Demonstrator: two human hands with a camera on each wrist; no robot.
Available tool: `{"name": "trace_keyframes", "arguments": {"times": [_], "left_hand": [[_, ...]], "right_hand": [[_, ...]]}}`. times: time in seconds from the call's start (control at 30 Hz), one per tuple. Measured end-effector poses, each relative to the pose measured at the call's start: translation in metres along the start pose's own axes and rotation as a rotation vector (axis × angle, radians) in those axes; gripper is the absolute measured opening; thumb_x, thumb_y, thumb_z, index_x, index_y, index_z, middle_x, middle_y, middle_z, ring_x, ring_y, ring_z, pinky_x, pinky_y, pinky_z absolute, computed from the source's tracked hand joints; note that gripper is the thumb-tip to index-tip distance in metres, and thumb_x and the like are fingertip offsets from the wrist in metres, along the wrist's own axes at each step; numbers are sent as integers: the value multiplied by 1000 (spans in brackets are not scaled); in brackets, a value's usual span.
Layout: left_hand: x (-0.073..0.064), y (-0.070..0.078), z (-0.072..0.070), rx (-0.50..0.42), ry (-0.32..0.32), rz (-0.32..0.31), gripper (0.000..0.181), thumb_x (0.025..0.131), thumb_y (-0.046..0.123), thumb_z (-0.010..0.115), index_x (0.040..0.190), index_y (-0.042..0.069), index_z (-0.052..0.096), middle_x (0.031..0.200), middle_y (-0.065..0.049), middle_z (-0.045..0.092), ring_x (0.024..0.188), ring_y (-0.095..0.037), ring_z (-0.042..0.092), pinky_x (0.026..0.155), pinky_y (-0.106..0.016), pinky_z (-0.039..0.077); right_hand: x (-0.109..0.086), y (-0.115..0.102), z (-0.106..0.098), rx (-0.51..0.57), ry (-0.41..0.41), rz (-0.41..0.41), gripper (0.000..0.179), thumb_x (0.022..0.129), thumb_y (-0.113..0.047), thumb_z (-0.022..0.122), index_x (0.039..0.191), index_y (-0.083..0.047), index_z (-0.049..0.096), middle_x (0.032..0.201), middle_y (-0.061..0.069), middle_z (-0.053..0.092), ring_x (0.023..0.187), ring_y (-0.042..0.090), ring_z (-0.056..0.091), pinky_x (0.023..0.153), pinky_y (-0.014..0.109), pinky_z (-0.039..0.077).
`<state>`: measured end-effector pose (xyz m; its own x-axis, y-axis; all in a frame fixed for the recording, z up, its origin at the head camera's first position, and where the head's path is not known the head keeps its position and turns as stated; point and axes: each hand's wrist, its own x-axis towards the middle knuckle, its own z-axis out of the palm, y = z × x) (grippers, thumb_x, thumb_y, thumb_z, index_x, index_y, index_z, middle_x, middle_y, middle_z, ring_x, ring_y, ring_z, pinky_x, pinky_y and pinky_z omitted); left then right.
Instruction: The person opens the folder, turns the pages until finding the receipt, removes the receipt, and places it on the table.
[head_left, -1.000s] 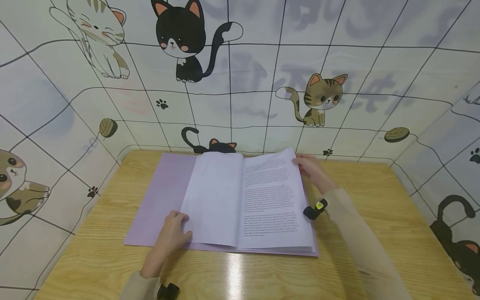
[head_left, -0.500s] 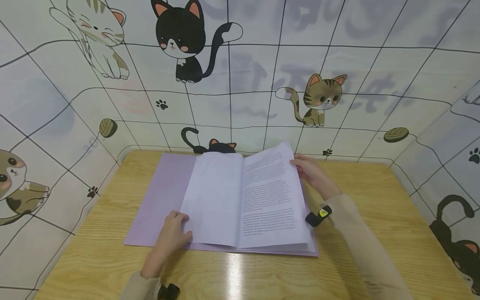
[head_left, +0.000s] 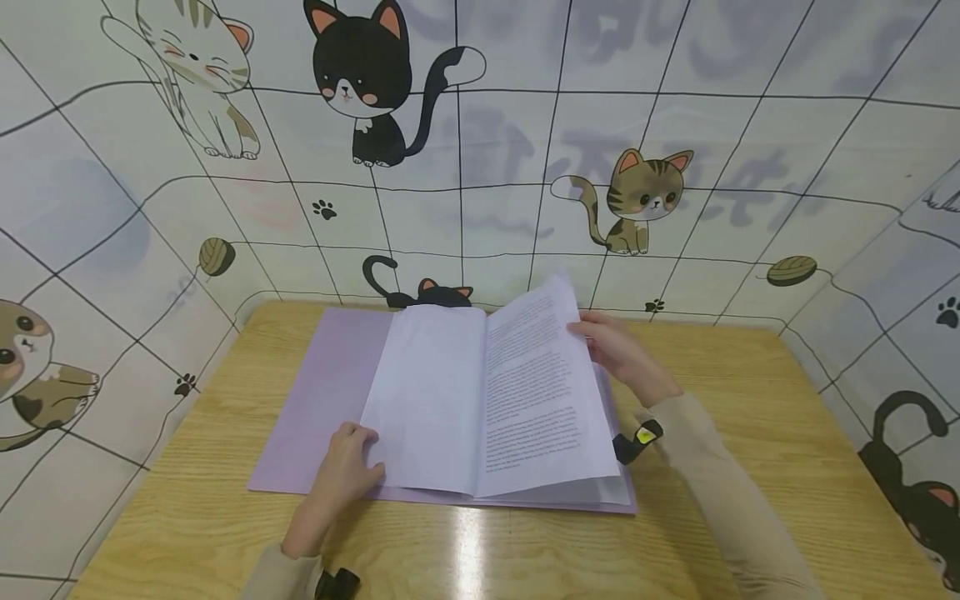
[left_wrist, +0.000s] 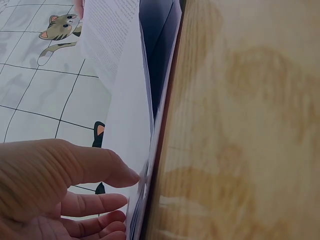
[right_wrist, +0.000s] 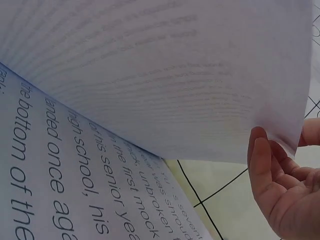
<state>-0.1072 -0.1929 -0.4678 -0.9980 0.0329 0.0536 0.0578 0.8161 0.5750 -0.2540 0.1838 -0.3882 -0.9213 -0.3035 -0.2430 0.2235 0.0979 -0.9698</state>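
Observation:
An open booklet with a lilac cover [head_left: 330, 367] lies on the table. Its left page [head_left: 431, 400] is blank, while the right page [head_left: 528, 392] carries printed text and is lifted and curved upward. My right hand [head_left: 618, 350] pinches that page's right edge, near the upper corner. Seen from the right wrist, the fingers [right_wrist: 260, 160] are behind the raised sheet, and more large print shows on the sheet below [right_wrist: 65, 180]. My left hand [head_left: 345, 467] rests at the left page's lower outer edge. The left wrist view has its thumb [left_wrist: 107, 167] touching the paper, fingers loosely bent beside it.
The booklet lies on a wooden table [head_left: 720, 417], near its back edge. A wall covering [head_left: 510, 167] with cartoon cats and grid lines rises behind and at both sides. Small black devices with straps sit on both wrists.
My right hand has drawn the right page's edge upward and a little left, so the page lifts further and uncovers the sheets underneath. The left hand stays in place.

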Motion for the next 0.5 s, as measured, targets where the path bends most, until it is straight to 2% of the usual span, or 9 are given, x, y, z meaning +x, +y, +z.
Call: {"name": "trace_keyframes", "arguments": {"times": [0.17,0.5], "left_hand": [[-1,1,-1,0,11,18,35,65,-2,71,97,-13,60,98,-23,53,95,-39,51,85,-51,45],[0,3,1,22,14,1,37,67,-1,69,100,-13,59,101,-24,53,99,-40,51,86,-52,45]], "right_hand": [[-2,-4,7,23,-21,-8,49,95,-11,47,139,5,35,96,-4,64,81,11,62,73,25,49],[-3,-6,14,40,-56,-24,49,95,-13,49,139,5,36,100,-1,63,83,13,63,74,26,50]]}}
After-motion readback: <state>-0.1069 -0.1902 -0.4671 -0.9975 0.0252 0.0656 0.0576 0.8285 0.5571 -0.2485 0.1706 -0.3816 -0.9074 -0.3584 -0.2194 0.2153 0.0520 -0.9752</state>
